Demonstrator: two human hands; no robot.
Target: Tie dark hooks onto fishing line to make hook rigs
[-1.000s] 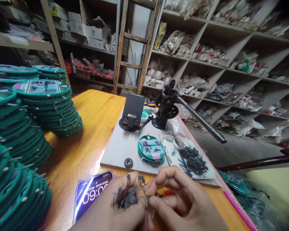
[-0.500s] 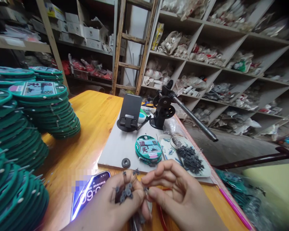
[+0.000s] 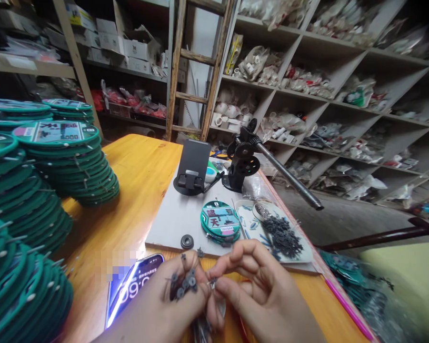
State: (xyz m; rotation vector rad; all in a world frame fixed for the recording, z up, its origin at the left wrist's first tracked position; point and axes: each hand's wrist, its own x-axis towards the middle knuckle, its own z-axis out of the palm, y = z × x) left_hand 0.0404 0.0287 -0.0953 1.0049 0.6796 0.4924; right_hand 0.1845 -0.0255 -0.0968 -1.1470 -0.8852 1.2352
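My left hand (image 3: 174,309) is curled around several small dark grey rubber-like pieces (image 3: 188,282), which show in the cup of its fingers. At its fingertips, a small grey piece with a shiny bit (image 3: 212,283) is pinched; its exact kind is too small to tell. My right hand (image 3: 262,290) meets the left there, thumb and forefinger closed on the same small piece. Below the hands, thin pale strands (image 3: 201,328) hang partly hidden. Just beyond lie round teal line winders (image 3: 219,220) with printed labels, and a tray (image 3: 305,255) bearing a dark pile of similar grey pieces (image 3: 284,238).
Tall stacks of teal winders (image 3: 69,162) stand on the left. A lit phone (image 3: 132,281) lies beside my left wrist. On the white board (image 3: 167,214) are a black ring (image 3: 187,241), a phone stand (image 3: 193,166) and a black geared device with a threaded rod (image 3: 244,159).
The fingertips of both hands have shifted slightly around the pinched piece, and a shiny bit now shows between them. The pieces in my left palm have moved a little.
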